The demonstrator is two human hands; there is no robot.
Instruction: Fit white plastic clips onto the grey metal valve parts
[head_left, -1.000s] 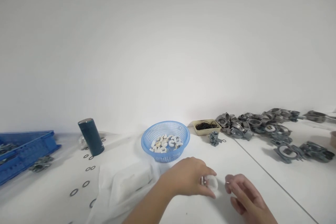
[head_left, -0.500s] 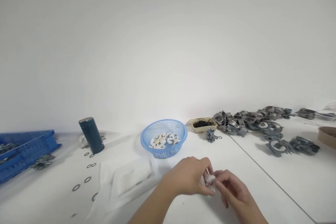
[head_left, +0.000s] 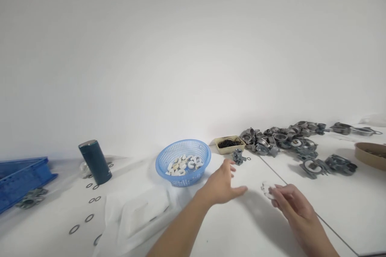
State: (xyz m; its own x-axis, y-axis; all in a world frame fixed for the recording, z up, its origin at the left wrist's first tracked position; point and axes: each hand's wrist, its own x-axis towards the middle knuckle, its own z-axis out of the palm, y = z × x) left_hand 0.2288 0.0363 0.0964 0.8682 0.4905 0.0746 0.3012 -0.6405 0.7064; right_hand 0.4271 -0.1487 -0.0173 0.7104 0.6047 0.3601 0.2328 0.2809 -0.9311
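Observation:
Between the thumb and fingers of my right hand [head_left: 294,204] is a small white plastic part [head_left: 267,190], held above the table. My left hand [head_left: 222,182] is open, thumb and fingers spread, with nothing in it. Just beyond its fingertips stands a small grey metal fitting [head_left: 238,156], beside a thin dark ring [head_left: 249,158]. To the left of that hand, a blue plastic basket [head_left: 163,160] holds several white C-shaped pieces [head_left: 182,164].
A cream tray [head_left: 221,150] of black rings sits by the wall. Grey metal castings [head_left: 280,140] are heaped at the right, near a tan round container [head_left: 368,156]. Leftward are a white foam tray [head_left: 144,215], flat rings [head_left: 89,218], a dark teal flask [head_left: 95,162] and a blue crate [head_left: 24,180].
My hands have drawn apart. The left has let go of the white part and opened toward the metal fitting, while the right has carried the part to the right.

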